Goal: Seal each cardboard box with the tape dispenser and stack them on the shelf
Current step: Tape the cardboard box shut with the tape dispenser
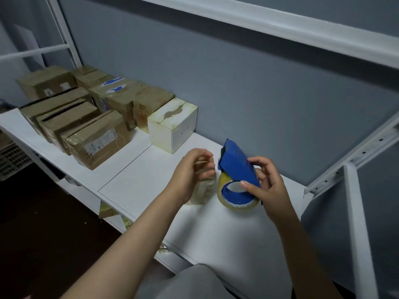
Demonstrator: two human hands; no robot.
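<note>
A blue tape dispenser (pixel 237 167) with a roll of clear tape (pixel 235 201) is held above the white shelf (pixel 138 182) by my right hand (pixel 265 184). My left hand (pixel 192 169) hovers just left of it, fingers curled and pinched, apparently on a thin strip of tape. A small pale box (pixel 201 190) stands on the shelf behind my left hand, mostly hidden by it. Several brown cardboard boxes (pixel 97 139) sit at the shelf's left end, with a white box (pixel 172 124) beside them.
A grey wall runs behind the shelf. White metal uprights (pixel 358 223) and a rail (pixel 349 154) frame the right side; another shelf board (pixel 259 16) hangs overhead. The floor at lower left is dark. A white slatted crate (pixel 10 158) stands at far left.
</note>
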